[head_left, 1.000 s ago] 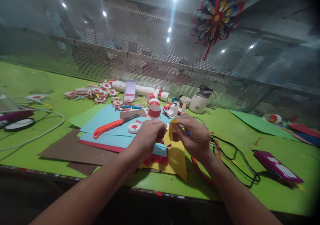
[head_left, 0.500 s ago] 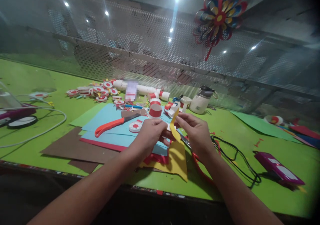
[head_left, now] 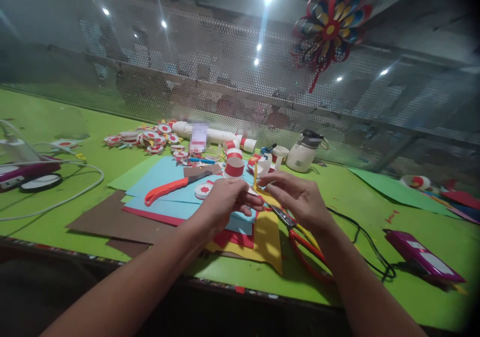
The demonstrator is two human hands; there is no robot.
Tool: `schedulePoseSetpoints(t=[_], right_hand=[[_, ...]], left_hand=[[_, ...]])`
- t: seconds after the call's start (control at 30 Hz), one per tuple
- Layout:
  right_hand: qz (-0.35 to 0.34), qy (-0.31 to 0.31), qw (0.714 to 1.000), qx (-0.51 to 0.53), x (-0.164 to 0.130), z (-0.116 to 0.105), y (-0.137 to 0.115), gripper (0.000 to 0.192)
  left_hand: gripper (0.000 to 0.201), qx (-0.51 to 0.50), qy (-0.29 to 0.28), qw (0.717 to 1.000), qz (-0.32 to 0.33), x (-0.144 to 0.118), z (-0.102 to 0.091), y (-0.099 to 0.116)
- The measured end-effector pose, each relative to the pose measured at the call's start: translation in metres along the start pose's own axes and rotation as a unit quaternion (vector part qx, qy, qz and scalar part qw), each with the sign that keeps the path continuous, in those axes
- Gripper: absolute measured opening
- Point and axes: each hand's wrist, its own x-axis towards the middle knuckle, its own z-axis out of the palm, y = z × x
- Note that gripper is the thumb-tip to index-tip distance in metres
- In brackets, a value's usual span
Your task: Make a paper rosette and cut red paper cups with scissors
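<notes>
The left hand (head_left: pixel 230 199) is above the middle of the desk (head_left: pixel 262 281), and its thumb and first finger are closed narrowly on a small white piece (head_left: pixel 252 190), while its other fingers curl loosely below. The narrow yellow strip (head_left: pixel 256 173) stands nearly upright just at the right hand's fingertips, close to the white piece. The right hand (head_left: pixel 298 194) comes from the other side, with the thumb and fingers only a little apart; I cannot tell whether they pinch the strip or only touch it.

Under and beside the right hand lie the scissors (head_left: pixel 285 220), with dark blades pointing toward the left hand and red handles partly hidden by the right forearm. Below the hands there are stacked sheets: a yellow sheet (head_left: pixel 268 242), light blue paper (head_left: pixel 180 204) and, farther to the left, brown paper (head_left: pixel 112 222). On the blue paper rest an orange-handled tool (head_left: pixel 165 191) with its flat blade, and a white disc (head_left: pixel 203 191) with a red centre, which is near the left hand. Just behind the hands is a red and white cup (head_left: pixel 233 166). Farther back, before the metal mesh (head_left: pixel 225 87), are a long white tube (head_left: pixel 217 135) and a pale bottle (head_left: pixel 301 154) with a dark lid.
</notes>
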Motion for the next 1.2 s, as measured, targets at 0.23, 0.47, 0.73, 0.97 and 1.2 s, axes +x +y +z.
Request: schedulePoseSetpoints(t=[0.23, 0.47, 0.73, 0.97, 1.2], right_hand=[[-0.067, -0.118, 0.988, -0.076, 0.002, -0.009, -0.001, 0.041], [-0.063, 0.007, 0.998, -0.022, 0.003, 0.008, 0.009, 0.014], [0.002, 0.052, 0.999, 0.004, 0.0, 0.021, 0.015, 0.01], [0.078, 0.082, 0.992, 0.056, 0.002, 0.019, 0.012, 0.012], [0.125, 0.065, 0.983, 0.117, 0.005, 0.008, 0.012, 0.02]], left_hand=[[0.011, -0.051, 0.003, 0.998, -0.042, 0.003, -0.007, 0.003], [0.011, -0.035, -0.022, 0.998, -0.043, 0.003, -0.004, -0.001], [0.018, -0.042, -0.031, 0.998, 0.031, 0.001, 0.002, -0.003], [0.013, -0.043, -0.084, 0.994, 0.054, -0.003, 0.001, -0.002], [0.005, 0.04, -0.055, 0.997, 0.033, -0.004, 0.004, 0.001]])
